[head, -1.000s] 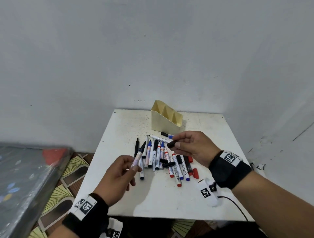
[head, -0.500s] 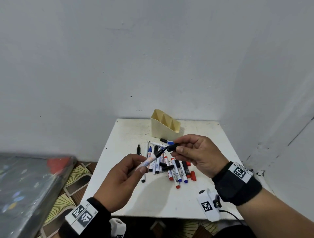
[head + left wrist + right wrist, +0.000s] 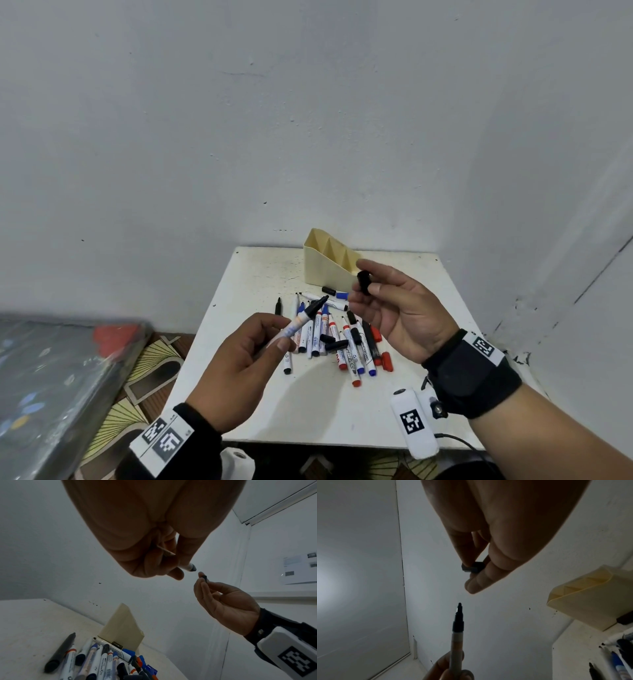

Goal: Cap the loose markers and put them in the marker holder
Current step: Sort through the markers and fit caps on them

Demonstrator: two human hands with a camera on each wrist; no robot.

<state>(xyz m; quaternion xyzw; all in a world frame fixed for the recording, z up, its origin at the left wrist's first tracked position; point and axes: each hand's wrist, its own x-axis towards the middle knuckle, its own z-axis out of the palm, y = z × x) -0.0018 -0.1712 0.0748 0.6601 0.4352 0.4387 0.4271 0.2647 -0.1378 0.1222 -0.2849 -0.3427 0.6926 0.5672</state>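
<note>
My left hand grips an uncapped white marker with a black tip, held above the table and pointing up and right. The same marker shows in the right wrist view, tip up. My right hand pinches a black cap between thumb and fingers, a short gap away from the marker's tip; the cap is also seen in the left wrist view. A pile of loose markers and caps lies on the white table. The cream marker holder stands behind it.
A wall closes off the table's far and right sides. A dark patterned surface lies to the left, lower than the table. A white tagged device hangs under my right wrist near the table's front edge.
My hands had brought cap and marker tip together half a second ago; now they are apart, the right hand lifted up and right with the cap, the marker uncapped.
</note>
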